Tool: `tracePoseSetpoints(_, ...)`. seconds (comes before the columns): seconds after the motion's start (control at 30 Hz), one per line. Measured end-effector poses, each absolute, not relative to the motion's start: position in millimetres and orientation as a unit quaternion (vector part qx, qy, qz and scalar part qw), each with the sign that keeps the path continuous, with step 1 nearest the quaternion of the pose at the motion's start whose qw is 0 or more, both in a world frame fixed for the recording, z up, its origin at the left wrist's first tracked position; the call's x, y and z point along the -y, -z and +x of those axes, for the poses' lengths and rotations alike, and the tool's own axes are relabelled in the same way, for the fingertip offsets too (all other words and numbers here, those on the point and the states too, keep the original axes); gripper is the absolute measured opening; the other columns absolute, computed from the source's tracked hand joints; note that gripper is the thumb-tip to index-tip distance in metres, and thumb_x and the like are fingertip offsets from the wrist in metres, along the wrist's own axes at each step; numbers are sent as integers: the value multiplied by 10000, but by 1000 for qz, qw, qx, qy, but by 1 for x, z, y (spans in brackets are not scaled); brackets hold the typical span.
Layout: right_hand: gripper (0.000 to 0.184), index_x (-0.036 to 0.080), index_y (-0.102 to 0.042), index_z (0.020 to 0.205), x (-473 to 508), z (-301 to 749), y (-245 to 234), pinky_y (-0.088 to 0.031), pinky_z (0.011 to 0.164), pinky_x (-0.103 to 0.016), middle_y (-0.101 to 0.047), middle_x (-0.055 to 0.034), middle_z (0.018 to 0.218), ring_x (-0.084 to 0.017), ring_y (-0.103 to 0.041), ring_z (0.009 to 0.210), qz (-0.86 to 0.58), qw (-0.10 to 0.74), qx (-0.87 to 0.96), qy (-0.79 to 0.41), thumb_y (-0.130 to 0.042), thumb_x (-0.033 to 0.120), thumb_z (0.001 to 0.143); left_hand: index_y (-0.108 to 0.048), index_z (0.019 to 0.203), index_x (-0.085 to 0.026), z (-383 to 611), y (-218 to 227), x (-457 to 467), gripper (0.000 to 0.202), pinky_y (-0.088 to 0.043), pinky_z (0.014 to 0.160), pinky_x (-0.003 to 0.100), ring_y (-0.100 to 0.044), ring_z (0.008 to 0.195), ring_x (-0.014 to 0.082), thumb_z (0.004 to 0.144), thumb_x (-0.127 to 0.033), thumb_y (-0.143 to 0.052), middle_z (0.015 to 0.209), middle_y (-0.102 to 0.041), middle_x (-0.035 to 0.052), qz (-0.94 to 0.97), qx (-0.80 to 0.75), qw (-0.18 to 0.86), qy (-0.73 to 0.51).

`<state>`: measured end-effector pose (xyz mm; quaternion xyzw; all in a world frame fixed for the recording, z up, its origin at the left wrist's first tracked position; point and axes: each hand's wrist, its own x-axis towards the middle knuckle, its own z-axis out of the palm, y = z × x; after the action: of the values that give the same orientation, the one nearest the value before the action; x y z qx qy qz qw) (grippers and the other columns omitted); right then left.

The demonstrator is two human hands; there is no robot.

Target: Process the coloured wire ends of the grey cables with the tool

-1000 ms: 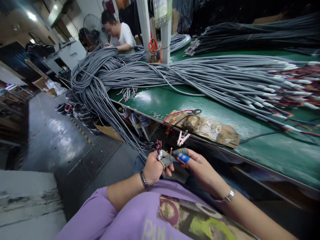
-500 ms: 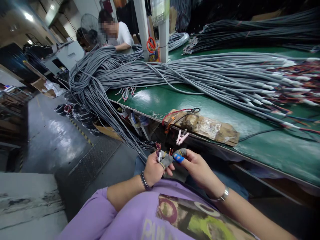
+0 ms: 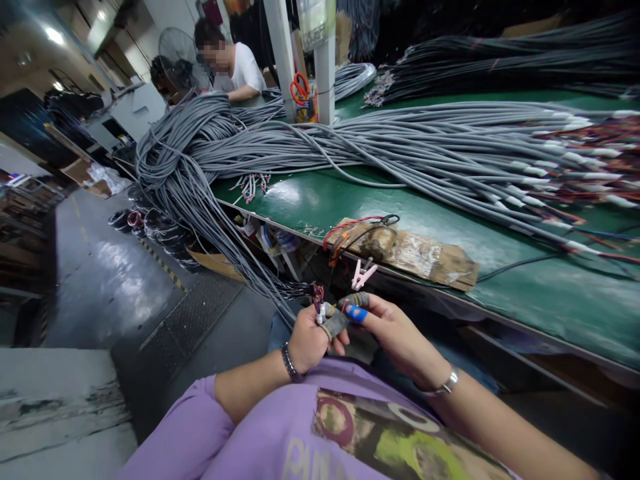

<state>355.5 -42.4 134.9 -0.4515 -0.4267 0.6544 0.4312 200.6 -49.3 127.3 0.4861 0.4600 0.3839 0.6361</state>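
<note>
My left hand point(image 3: 313, 337), with grey cloth covers on thumb and finger, is closed round the end of a grey cable. White sleeves and a tuft of thin coloured wires point(image 3: 319, 297) stand up from its grip. Close beside it, my right hand point(image 3: 385, 327) pinches its thumb, wrapped in blue tape, against a grey-covered forefinger. Thin reddish wire point(image 3: 344, 305) shows at that pinch; its tip is partly hidden by the fingers. A pink clip point(image 3: 363, 275) hangs at the table edge just above my right hand.
Grey cables point(image 3: 350, 143) lie in a long bundle across the green table point(image 3: 295, 197) and droop over its left edge. A wooden board point(image 3: 425, 259) with a black and a red lead sits at the front edge. A co-worker point(image 3: 240, 70) is behind the cables; scissors point(image 3: 300, 88) hang by a post.
My right hand has shifted slightly left, closer to my left hand. The thin wires that stood up between the hands are now mostly covered by the right fingers.
</note>
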Motion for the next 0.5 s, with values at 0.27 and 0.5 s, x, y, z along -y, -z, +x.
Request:
tracePoseSetpoints(0.27, 292, 217, -533, 746, 51, 345, -145, -463, 596, -325, -602, 11, 574, -170, -576, 528, -354, 455, 390, -718, -671, 473, 777, -566, 644, -140, 202, -125, 52, 351, -294, 369, 185, -536, 390, 80, 806, -445, -626, 529, -598, 8, 476, -467, 623, -409)
tracePoseSetpoints(0.5, 337, 205, -578, 735, 51, 347, -139, -457, 620, -298, -614, -3, 602, -162, -564, 581, -437, 477, 418, -638, -717, 512, 716, -542, 620, -144, 201, -135, 48, 369, -308, 375, 181, -510, 373, 71, 754, -461, -677, 505, -572, -10, 507, -466, 635, -349)
